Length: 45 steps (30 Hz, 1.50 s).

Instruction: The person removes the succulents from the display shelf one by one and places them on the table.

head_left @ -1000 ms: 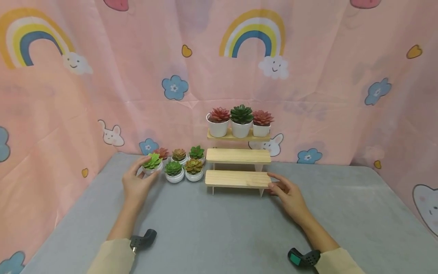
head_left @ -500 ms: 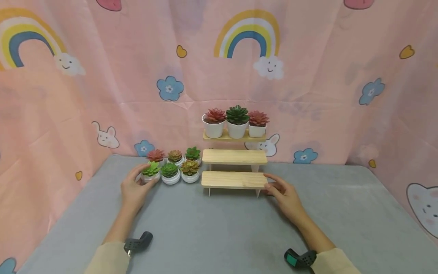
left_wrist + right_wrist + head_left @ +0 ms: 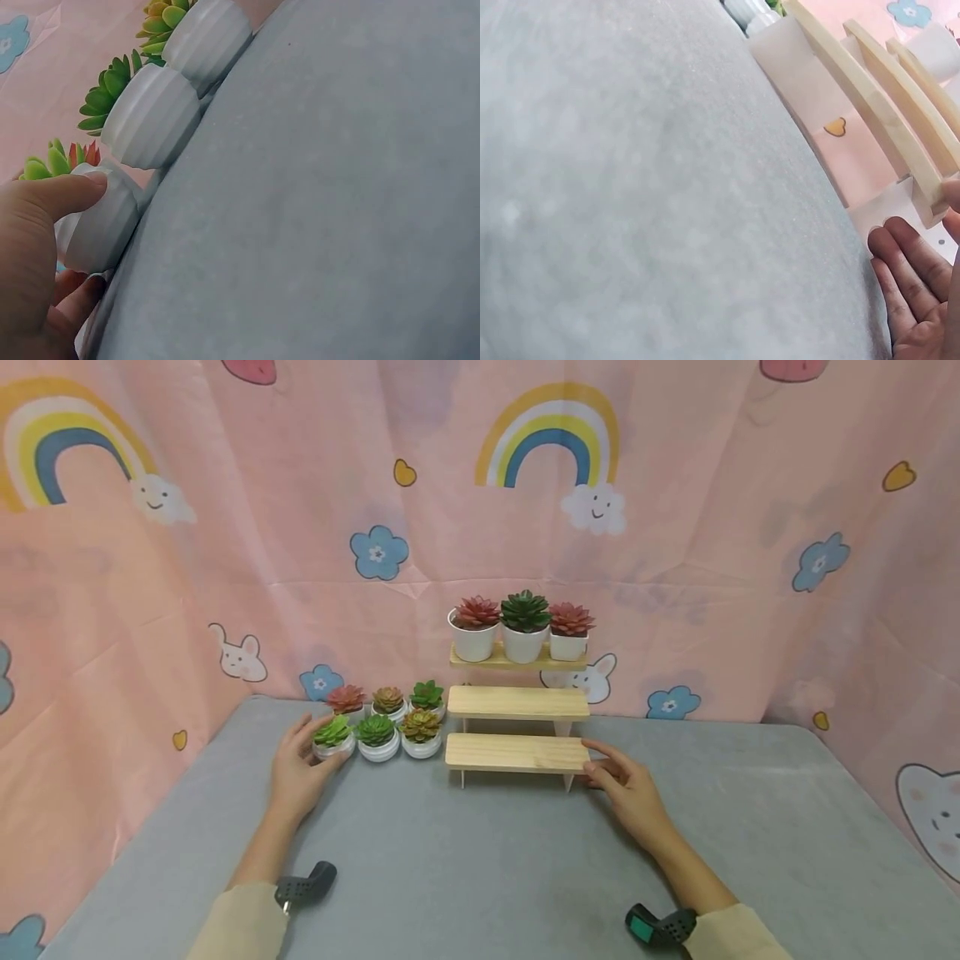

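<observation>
A pink cloth backdrop [image 3: 697, 485] spans the rear of the frame and extends along the left and right sides. Printed elements: one rainbow [image 3: 75, 425] at upper left, a second rainbow [image 3: 547, 435] at upper centre, each ending in a smiling cloud; blue flowers, yellow hearts and white rabbits elsewhere. Vertical folds and a horizontal crease are visible. The table [image 3: 480, 868] presents a flat grey surface with a rounded far-right corner. Lighting is diffuse; the cloth at left appears warmer in tone.
</observation>
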Each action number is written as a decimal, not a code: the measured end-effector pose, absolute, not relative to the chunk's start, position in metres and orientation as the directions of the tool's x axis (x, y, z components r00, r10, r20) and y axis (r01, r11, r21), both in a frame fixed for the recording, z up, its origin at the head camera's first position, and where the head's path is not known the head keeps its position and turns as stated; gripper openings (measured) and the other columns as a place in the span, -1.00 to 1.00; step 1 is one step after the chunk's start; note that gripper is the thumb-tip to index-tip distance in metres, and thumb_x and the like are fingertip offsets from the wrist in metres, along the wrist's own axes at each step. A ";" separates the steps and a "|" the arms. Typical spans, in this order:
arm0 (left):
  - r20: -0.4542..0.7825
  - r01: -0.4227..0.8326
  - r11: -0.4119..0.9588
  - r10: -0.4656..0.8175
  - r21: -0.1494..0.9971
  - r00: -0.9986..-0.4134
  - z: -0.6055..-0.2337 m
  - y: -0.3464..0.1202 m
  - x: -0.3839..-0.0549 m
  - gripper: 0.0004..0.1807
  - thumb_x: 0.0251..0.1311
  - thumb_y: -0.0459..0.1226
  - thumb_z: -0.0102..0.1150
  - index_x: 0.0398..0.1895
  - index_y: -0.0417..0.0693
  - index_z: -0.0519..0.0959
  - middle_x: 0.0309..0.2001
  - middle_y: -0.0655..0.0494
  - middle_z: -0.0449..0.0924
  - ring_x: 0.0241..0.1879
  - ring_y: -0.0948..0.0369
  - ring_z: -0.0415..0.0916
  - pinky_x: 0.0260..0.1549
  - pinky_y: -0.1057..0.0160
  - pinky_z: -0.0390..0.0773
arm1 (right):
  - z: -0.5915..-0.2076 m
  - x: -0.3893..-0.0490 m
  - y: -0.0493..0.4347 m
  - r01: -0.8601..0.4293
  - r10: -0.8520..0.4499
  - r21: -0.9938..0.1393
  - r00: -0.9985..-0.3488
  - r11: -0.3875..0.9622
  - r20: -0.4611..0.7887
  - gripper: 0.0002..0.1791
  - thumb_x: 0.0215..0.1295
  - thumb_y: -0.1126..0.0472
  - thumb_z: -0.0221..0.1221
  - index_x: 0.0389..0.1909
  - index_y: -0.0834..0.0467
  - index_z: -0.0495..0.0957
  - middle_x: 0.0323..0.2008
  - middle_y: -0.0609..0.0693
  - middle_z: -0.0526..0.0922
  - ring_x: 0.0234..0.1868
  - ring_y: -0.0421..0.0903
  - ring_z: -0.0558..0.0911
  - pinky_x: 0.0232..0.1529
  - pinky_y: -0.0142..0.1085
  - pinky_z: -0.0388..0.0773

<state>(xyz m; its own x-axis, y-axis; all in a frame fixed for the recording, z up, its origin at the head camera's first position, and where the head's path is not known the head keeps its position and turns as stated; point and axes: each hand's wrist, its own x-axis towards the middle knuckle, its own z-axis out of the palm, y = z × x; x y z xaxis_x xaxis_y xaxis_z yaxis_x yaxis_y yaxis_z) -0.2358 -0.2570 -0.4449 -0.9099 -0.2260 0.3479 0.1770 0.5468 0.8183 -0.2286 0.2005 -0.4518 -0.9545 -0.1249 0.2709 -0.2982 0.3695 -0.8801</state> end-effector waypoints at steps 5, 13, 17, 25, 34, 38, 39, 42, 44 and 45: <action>0.308 0.136 0.552 -0.233 0.823 -0.922 -0.444 -0.258 -0.236 -0.35 0.06 -0.29 0.38 0.28 0.13 0.45 0.34 -0.01 0.36 0.23 0.08 0.38 0.09 0.32 0.51 | -0.454 -0.229 0.202 -0.303 -0.128 -0.882 -0.953 0.359 0.276 -0.54 0.41 0.08 0.07 0.27 0.11 0.41 -0.11 0.22 0.68 -0.15 -0.16 0.69 -0.13 -0.45 0.63; 0.276 0.128 0.550 -0.195 0.825 -0.941 -0.442 -0.261 -0.245 -0.34 0.06 -0.23 0.39 0.29 0.15 0.43 0.30 0.02 0.40 -0.27 0.23 0.37 -0.42 0.49 0.36 | -0.455 -0.230 0.203 -0.316 -0.129 -0.882 -0.949 0.350 0.288 -0.55 0.41 0.09 0.08 0.27 0.13 0.41 -0.11 0.25 0.68 -0.18 -0.22 0.68 -0.15 -0.46 0.62; 0.232 0.107 0.511 -0.187 0.853 -0.955 -0.443 -0.265 -0.246 -0.34 0.07 -0.24 0.38 0.30 0.14 0.42 0.35 0.02 0.33 0.07 0.13 0.46 -0.12 0.41 0.51 | -0.455 -0.230 0.202 -0.315 -0.133 -0.884 -0.949 0.347 0.286 -0.54 0.40 0.09 0.08 0.27 0.12 0.41 -0.12 0.24 0.68 -0.17 -0.16 0.69 -0.14 -0.45 0.63; 0.190 0.096 0.458 -0.165 0.884 -0.968 -0.442 -0.269 -0.243 -0.32 0.05 -0.24 0.39 0.31 0.09 0.42 0.42 -0.06 0.21 0.33 -0.06 0.30 0.27 -0.02 0.36 | -0.455 -0.230 0.201 -0.304 -0.128 -0.880 -0.952 0.364 0.277 -0.54 0.41 0.07 0.07 0.27 0.11 0.41 -0.11 0.21 0.69 -0.15 -0.09 0.69 -0.14 -0.44 0.63; 0.165 0.090 0.539 -0.093 0.838 -0.982 -0.426 -0.271 -0.242 -0.35 0.08 -0.15 0.37 0.29 0.09 0.42 0.40 -0.08 0.24 0.27 -0.14 0.34 0.21 -0.14 0.38 | -0.455 -0.229 0.201 -0.297 -0.116 -0.877 -0.955 0.378 0.273 -0.54 0.41 0.08 0.08 0.28 0.08 0.40 -0.10 0.19 0.68 -0.13 -0.05 0.69 -0.13 -0.42 0.63; 0.122 0.063 0.584 -0.062 0.809 -0.991 -0.411 -0.271 -0.238 -0.41 0.18 -0.12 0.27 0.30 0.07 0.39 0.45 -0.09 0.15 0.38 -0.24 0.14 0.30 -0.21 0.23 | -0.455 -0.229 0.201 -0.287 -0.109 -0.882 -0.958 0.375 0.265 -0.54 0.41 0.09 0.08 0.29 0.08 0.39 -0.09 0.19 0.68 -0.15 -0.14 0.68 -0.14 -0.42 0.63; 0.121 0.064 0.592 -0.057 0.803 -0.991 -0.406 -0.271 -0.238 -0.43 0.21 -0.12 0.24 0.30 0.05 0.39 0.45 -0.10 0.14 0.40 -0.23 0.09 0.32 -0.22 0.20 | -0.454 -0.229 0.201 -0.285 -0.109 -0.884 -0.959 0.371 0.263 -0.54 0.40 0.10 0.08 0.29 0.09 0.39 -0.09 0.20 0.68 -0.16 -0.15 0.68 -0.14 -0.41 0.64; 0.178 0.116 0.630 -0.035 0.768 -0.983 -0.390 -0.271 -0.238 -0.45 0.24 -0.14 0.20 0.29 -0.04 0.39 0.42 -0.15 0.18 0.43 -0.19 0.05 0.34 -0.22 0.16 | -0.454 -0.229 0.201 -0.279 -0.110 -0.886 -0.960 0.371 0.256 -0.53 0.41 0.09 0.08 0.29 0.08 0.39 -0.09 0.20 0.68 -0.15 -0.17 0.68 -0.13 -0.42 0.63; 0.227 0.163 0.650 -0.014 0.742 -0.974 -0.379 -0.269 -0.239 -0.45 0.25 -0.14 0.19 0.29 -0.07 0.39 0.39 -0.17 0.24 0.40 -0.16 0.12 0.32 -0.21 0.20 | -0.454 -0.230 0.201 -0.277 -0.113 -0.885 -0.961 0.374 0.253 -0.53 0.40 0.07 0.08 0.29 0.08 0.39 -0.09 0.19 0.68 -0.15 -0.15 0.68 -0.13 -0.43 0.63; 0.248 0.186 0.659 -0.001 0.729 -0.969 -0.373 -0.267 -0.240 -0.44 0.25 -0.12 0.19 0.30 -0.07 0.38 0.37 -0.17 0.28 0.38 -0.16 0.17 0.30 -0.21 0.23 | -0.454 -0.230 0.201 -0.278 -0.116 -0.883 -0.961 0.379 0.253 -0.53 0.40 0.07 0.08 0.29 0.07 0.39 -0.09 0.19 0.68 -0.15 -0.14 0.68 -0.13 -0.43 0.62</action>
